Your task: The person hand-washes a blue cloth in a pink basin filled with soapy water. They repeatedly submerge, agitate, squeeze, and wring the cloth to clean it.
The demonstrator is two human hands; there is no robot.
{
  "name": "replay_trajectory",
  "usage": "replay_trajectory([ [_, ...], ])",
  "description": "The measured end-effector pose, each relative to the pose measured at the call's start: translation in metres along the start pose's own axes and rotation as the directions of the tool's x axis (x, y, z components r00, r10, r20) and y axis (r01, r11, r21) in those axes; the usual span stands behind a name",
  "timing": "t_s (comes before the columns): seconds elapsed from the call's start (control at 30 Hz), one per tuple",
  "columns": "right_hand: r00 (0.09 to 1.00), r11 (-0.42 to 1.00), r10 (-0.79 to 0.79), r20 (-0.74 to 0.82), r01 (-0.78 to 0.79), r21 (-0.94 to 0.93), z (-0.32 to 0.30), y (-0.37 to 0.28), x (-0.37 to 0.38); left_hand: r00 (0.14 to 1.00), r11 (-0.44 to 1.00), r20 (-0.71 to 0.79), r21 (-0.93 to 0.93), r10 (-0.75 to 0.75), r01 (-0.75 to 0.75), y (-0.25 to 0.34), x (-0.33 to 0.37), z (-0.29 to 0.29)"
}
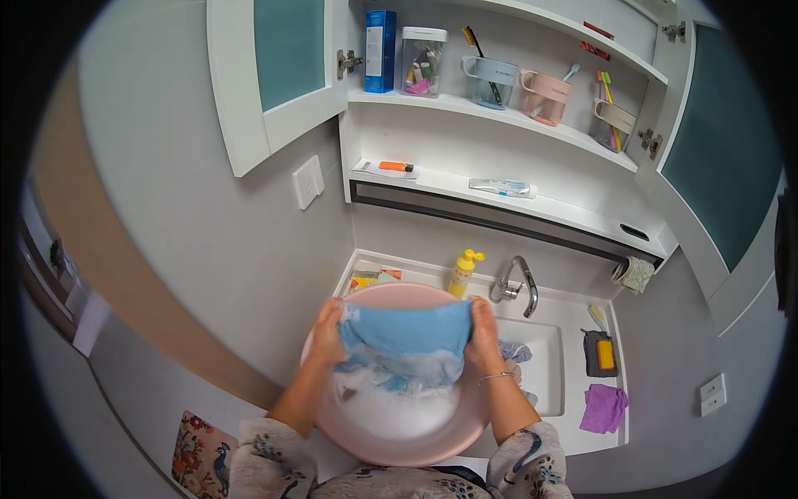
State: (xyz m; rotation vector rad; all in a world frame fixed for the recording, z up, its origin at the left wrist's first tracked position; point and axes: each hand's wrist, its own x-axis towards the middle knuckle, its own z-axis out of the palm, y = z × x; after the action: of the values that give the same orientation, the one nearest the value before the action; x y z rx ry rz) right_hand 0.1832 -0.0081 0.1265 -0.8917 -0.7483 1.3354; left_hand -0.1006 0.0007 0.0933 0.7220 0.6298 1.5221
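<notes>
Remotely, I'm watching a pink basin (409,456) sitting partly in front of the white sink (549,370), with white foam (399,413) lying inside. Over it, a blue cloth (407,329) is hanging stretched between 2 hands, suds clinging to its lower part. My left hand (327,331) and right hand (484,334) are each clasping 1 side, closed on the fabric. Behind the basin, a yellow bottle (462,276) is standing upright.

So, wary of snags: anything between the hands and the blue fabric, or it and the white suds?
Nothing visible: left hand and right hand hold the blue fabric over white suds in a round pink basin.
</notes>
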Motion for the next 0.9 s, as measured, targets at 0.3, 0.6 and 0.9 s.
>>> replay_trajectory([
  [0.3,0.92,0.845,0.376,0.112,-0.29,-0.449,-0.008,0.089,-0.009,0.799,0.908,-0.447,-0.086,-0.402,0.409,-0.109,-0.024,0.002],
  [0.6,0.952,0.641,-0.303,0.046,0.239,-0.73,0.047,0.104,-0.049,0.83,0.891,-0.441,0.129,-0.342,0.436,-0.127,-0.039,0.032],
  [0.9,0.898,0.419,-0.305,0.319,0.427,-0.801,0.064,0.082,-0.073,0.862,0.807,-0.024,-0.367,-0.506,0.463,-0.142,-0.04,0.004],
])
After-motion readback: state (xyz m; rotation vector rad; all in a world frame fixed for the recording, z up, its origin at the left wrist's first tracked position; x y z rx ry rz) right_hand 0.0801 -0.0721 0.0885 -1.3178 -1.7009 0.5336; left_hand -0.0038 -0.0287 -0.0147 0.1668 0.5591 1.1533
